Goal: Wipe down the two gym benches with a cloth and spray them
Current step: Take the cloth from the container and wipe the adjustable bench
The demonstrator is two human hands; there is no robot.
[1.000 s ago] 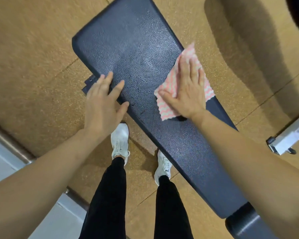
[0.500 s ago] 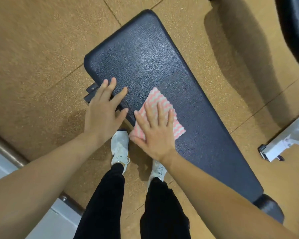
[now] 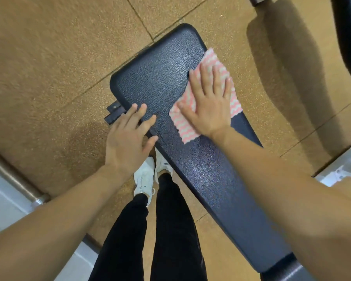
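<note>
Where right hand presses, cloth beneath

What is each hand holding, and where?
Nothing is gripped. The right hand presses flat on the cloth, mid-sheet; the left hand rests on the bench edge.

Here we see the left hand and right hand both bare, forearms bare as well, black trousers narrowing at the ankle, and white lace-up trainers on both feet.
</note>
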